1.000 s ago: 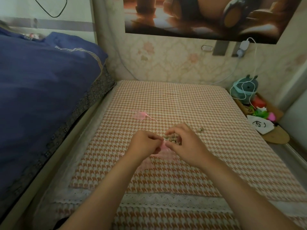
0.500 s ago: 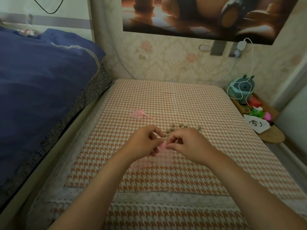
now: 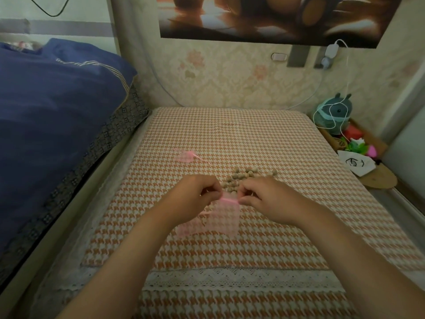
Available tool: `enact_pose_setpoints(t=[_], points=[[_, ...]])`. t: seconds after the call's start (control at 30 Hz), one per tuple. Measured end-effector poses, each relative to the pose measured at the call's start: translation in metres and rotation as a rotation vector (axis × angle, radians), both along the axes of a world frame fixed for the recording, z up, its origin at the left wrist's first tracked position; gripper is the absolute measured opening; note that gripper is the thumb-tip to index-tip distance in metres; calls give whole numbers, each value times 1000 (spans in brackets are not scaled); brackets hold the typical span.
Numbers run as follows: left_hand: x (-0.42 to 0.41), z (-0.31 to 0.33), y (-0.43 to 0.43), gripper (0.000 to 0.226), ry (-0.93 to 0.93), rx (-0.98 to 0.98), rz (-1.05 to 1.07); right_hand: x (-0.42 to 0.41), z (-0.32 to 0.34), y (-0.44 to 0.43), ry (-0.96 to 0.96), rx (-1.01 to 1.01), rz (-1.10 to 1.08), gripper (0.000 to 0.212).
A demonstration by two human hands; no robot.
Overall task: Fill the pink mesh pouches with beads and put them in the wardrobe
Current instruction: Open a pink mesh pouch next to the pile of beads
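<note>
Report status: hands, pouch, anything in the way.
Left hand and right hand both pinch the pink mesh pouch at its top edge. Beads lie loose just beyond. Nothing in the way.

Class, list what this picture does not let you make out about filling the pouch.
Head view:
Beads inside the held pouch: mesh too faint to tell.
Pouch mouth, open or drawn: covered by the left hand and right hand.
Count of loose beads: too small, some behind the hands.
Wardrobe: outside the frame.
</note>
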State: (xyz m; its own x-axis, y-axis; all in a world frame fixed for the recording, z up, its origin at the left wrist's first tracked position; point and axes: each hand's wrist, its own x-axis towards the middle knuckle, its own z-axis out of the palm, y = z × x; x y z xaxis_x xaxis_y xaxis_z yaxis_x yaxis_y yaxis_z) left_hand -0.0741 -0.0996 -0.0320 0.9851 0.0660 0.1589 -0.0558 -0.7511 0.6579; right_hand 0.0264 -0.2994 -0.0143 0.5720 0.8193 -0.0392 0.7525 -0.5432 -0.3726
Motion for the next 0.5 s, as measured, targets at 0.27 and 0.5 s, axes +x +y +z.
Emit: enact_pose_setpoints(t=[0.27, 0.5], points=[[1, -6, -8, 11, -89, -81, -38, -3, -7, -3, 309, 294, -15, 12], [-2, -4, -9, 16, -27, -68, -79, -3, -12, 0, 250, 109, 5, 9]])
